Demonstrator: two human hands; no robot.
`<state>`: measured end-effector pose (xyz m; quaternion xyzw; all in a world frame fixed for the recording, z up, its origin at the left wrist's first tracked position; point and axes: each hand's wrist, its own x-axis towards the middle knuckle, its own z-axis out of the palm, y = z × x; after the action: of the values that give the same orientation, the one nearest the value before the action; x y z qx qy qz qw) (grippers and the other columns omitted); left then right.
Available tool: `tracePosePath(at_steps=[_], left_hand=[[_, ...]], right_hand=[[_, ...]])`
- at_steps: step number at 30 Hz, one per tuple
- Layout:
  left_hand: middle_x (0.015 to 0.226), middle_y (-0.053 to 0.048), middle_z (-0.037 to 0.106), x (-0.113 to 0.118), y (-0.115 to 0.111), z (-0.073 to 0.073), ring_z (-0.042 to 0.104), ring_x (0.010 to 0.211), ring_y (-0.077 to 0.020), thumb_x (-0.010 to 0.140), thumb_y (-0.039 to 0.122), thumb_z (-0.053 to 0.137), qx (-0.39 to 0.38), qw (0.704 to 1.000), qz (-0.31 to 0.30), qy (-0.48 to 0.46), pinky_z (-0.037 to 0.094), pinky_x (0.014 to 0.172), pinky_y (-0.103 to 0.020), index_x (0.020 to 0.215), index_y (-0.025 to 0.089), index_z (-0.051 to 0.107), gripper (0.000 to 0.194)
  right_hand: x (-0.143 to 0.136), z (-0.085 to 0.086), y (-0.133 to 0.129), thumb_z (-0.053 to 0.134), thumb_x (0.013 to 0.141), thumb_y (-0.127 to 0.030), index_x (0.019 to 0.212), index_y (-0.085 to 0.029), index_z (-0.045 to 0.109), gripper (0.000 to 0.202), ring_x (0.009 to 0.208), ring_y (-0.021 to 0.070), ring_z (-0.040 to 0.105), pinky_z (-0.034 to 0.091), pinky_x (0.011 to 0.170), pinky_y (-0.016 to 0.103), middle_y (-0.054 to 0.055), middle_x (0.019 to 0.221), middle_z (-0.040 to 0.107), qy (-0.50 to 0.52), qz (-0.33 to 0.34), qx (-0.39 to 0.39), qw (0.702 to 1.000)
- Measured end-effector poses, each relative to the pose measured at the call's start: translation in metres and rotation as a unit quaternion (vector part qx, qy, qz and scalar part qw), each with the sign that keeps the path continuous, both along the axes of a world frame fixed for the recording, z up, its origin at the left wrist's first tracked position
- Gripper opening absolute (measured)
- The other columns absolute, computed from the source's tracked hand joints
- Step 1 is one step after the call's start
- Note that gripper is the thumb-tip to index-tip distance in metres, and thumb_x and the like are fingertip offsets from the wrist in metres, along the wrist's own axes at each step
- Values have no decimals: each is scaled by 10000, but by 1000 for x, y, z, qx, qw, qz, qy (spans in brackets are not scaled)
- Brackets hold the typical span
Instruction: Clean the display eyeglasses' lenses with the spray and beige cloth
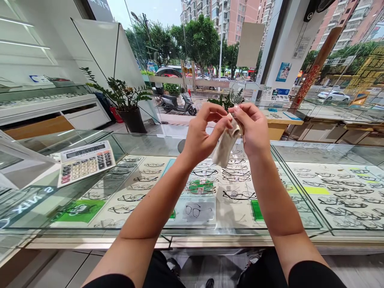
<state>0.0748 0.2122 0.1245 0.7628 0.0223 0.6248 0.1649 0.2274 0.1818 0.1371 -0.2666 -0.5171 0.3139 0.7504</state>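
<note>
In front of me, above the glass counter, my left hand (207, 130) pinches a pale cream cloth (224, 149). The cloth hangs down between my two hands, its top bunched near the fingertips. My right hand (253, 126) is closed, with thumb and forefinger at the lower edge of a round clear lens (237, 93). The lens stands upright above the fingertips and is hard to see against the window. Whether the right fingers also grip the cloth, I cannot tell.
The glass display counter (177, 232) holds rows of eyeglass frames (238, 195). A calculator (86, 162) lies on its top at the left. Beyond it stand a potted plant (132, 116) and a side table (279, 126). Outside the window is a parked scooter (177, 105).
</note>
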Motion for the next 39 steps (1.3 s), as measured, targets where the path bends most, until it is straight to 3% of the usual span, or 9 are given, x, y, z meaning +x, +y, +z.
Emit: tracePosePath(at_steps=[3,6,10,14,18,23,27,30,39], left_hand=[[959,-6,730,1,4,-2,743,866,-156,1005,451,809,-21,1000,1,-19,565,814,-310,1146,255,607,315],[927,2,696,-1,5,-1,658,804,-140,892,500,917,-33,998,43,-13,496,737,-289,1114,239,638,442],[959,-17,701,-4,2,2,616,818,-147,784,576,972,-131,987,86,25,476,718,-276,1041,212,656,547],[922,-39,753,-4,0,6,678,818,-162,765,647,950,-256,964,-12,70,514,722,-269,929,187,660,568],[867,-38,753,-4,-1,9,677,785,-155,690,627,1002,-306,946,-92,51,528,719,-262,869,170,680,587],[836,-13,730,-5,2,10,635,760,-128,669,584,1028,-336,929,-151,40,512,738,-248,831,163,715,549],[919,-22,761,-6,4,6,642,799,-131,738,560,1001,-365,909,-190,62,505,782,-250,935,174,786,483],[897,-28,758,-7,3,3,621,742,-144,738,576,993,-388,897,-188,97,480,704,-263,966,178,806,495],[819,14,661,8,1,-5,552,725,-111,789,511,982,-295,937,-184,18,459,702,-242,926,181,755,424]], right_hand=[[-1,2,-3,967,769,-478,857,-276,751,308,813,142,671,593,785,298,-11,942,787,-2,30,-26,999],[-3,3,-7,959,778,-473,859,-280,752,294,851,155,685,598,812,313,-8,964,797,-6,60,-40,997],[-5,4,-9,965,773,-483,848,-278,753,304,876,156,693,592,824,308,-13,968,799,3,96,-42,994],[-7,4,-9,989,732,-469,830,-274,764,313,859,151,683,593,807,294,-17,941,795,30,109,-40,993],[-9,4,-9,992,719,-466,837,-276,757,325,881,164,694,599,805,301,-12,960,799,36,104,-45,993],[-9,4,-10,975,748,-463,883,-272,736,334,912,179,715,614,801,323,0,1045,810,44,123,-69,989],[-9,4,-10,963,769,-451,908,-265,727,332,941,179,726,622,824,326,0,1088,810,64,148,-85,983],[-8,3,-9,944,797,-457,913,-267,720,315,976,181,734,625,851,329,-5,1092,810,69,150,-80,983],[-12,-2,0,865,872,-447,937,-294,726,217,1188,238,750,610,1119,455,-1,1107,833,121,207,-99,966]])
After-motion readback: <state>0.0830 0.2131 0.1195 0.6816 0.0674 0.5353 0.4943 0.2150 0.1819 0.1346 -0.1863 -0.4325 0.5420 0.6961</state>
